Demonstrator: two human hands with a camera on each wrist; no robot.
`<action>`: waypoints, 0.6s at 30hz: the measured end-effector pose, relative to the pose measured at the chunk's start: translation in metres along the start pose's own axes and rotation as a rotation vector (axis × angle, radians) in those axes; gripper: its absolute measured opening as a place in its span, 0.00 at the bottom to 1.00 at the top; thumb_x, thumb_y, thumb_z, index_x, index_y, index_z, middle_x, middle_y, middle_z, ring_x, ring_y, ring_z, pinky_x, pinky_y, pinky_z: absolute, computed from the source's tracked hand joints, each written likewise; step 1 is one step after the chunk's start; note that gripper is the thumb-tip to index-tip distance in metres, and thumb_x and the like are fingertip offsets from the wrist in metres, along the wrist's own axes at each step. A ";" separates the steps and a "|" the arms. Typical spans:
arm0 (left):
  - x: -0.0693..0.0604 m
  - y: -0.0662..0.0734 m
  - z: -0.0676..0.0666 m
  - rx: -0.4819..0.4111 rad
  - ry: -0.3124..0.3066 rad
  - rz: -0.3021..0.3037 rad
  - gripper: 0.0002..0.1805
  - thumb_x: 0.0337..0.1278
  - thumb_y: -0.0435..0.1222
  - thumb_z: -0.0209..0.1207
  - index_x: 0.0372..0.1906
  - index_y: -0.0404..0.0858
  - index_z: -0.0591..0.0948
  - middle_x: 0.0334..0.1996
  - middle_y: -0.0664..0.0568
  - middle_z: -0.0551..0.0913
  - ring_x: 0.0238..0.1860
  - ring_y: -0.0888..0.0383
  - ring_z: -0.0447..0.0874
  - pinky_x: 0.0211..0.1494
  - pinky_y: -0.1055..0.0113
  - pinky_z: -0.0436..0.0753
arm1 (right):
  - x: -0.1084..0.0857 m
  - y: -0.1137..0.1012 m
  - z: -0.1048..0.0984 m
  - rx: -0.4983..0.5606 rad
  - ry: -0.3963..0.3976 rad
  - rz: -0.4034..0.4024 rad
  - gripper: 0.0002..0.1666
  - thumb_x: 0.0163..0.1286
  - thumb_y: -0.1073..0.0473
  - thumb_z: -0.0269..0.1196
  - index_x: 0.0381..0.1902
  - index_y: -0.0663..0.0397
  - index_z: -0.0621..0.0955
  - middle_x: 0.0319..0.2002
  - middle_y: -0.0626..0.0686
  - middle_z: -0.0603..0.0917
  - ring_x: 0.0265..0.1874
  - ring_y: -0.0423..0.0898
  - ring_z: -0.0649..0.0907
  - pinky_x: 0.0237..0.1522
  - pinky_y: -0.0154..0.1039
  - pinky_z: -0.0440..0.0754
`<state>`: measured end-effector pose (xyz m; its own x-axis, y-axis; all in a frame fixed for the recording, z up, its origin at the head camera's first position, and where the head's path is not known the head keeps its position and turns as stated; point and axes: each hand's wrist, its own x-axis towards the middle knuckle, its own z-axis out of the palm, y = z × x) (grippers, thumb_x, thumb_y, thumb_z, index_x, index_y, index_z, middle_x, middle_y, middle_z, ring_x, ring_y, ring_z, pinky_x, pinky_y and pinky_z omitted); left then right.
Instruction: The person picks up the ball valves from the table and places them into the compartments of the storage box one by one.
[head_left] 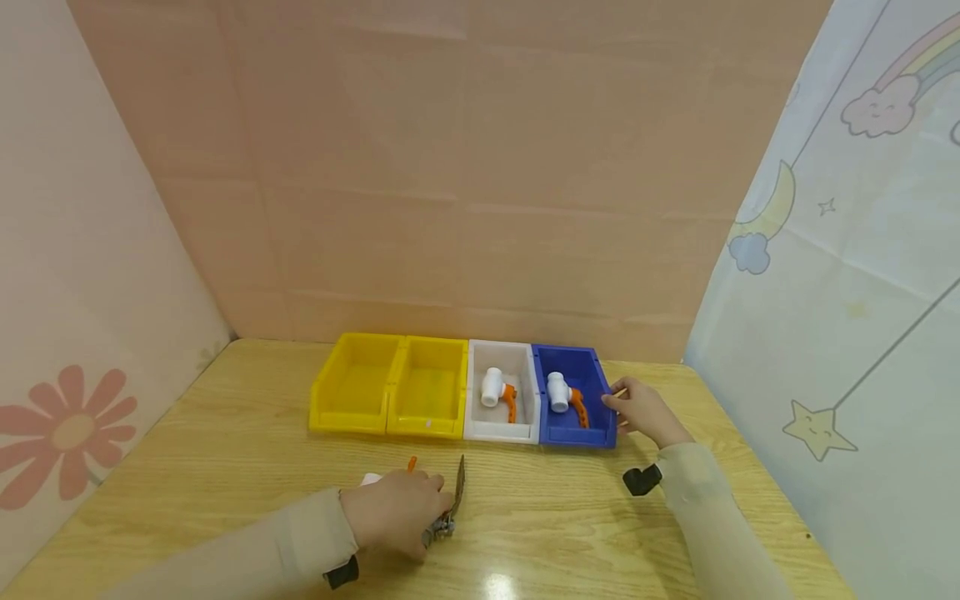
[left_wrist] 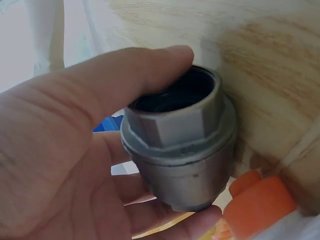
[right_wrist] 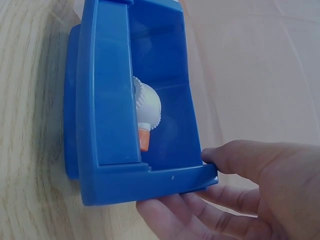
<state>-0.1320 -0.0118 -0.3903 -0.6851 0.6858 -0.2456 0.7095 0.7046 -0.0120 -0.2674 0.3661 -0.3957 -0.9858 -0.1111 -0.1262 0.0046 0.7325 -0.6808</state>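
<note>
My left hand (head_left: 397, 510) grips a metal ball valve (head_left: 442, 527) low over the table. In the left wrist view, the thumb lies over the threaded opening of the metal valve (left_wrist: 182, 150) and the fingers are behind its body. Just beyond that hand lies a white valve (head_left: 371, 479) with an orange handle (head_left: 412, 463), mostly hidden. On the right, my right hand (head_left: 647, 412) holds the side wall of the blue bin (head_left: 577, 437), thumb at the rim and fingers outside. A white valve (head_left: 558, 392) with an orange handle lies inside that bin.
Left of the blue bin, a white bin (head_left: 501, 432) holds another white valve (head_left: 492, 387) with an orange handle. Two yellow bins (head_left: 348, 421) continue the row leftward. A back wall (head_left: 465, 208) and side walls enclose the wooden table (head_left: 540, 517).
</note>
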 end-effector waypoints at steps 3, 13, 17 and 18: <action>0.002 0.000 0.003 0.031 0.003 0.003 0.29 0.38 0.52 0.74 0.49 0.49 0.81 0.39 0.58 0.80 0.35 0.64 0.77 0.36 0.69 0.80 | -0.001 0.000 0.000 -0.003 0.002 0.004 0.21 0.73 0.57 0.56 0.53 0.70 0.69 0.43 0.67 0.81 0.28 0.46 0.84 0.33 0.45 0.86; 0.003 0.001 0.005 0.056 0.005 -0.009 0.30 0.36 0.53 0.75 0.48 0.49 0.81 0.38 0.58 0.80 0.34 0.63 0.77 0.34 0.68 0.80 | 0.000 0.000 0.000 -0.008 -0.001 0.008 0.21 0.73 0.57 0.56 0.53 0.70 0.69 0.44 0.67 0.80 0.28 0.46 0.84 0.33 0.45 0.86; 0.003 0.001 0.004 0.038 -0.003 -0.018 0.30 0.36 0.53 0.75 0.49 0.49 0.81 0.39 0.57 0.80 0.35 0.62 0.77 0.35 0.67 0.81 | 0.001 0.000 0.001 -0.004 0.000 0.009 0.20 0.73 0.57 0.56 0.53 0.70 0.69 0.44 0.67 0.80 0.28 0.46 0.84 0.33 0.45 0.86; 0.003 0.001 0.004 0.036 -0.004 -0.018 0.30 0.36 0.53 0.75 0.49 0.49 0.81 0.39 0.57 0.80 0.35 0.62 0.77 0.35 0.67 0.81 | 0.001 0.000 0.001 -0.005 0.002 0.010 0.20 0.73 0.58 0.56 0.53 0.70 0.69 0.44 0.67 0.80 0.28 0.46 0.84 0.33 0.45 0.86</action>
<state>-0.1327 -0.0091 -0.3950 -0.6973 0.6721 -0.2491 0.7025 0.7099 -0.0512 -0.2681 0.3657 -0.3967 -0.9860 -0.1029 -0.1314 0.0132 0.7368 -0.6759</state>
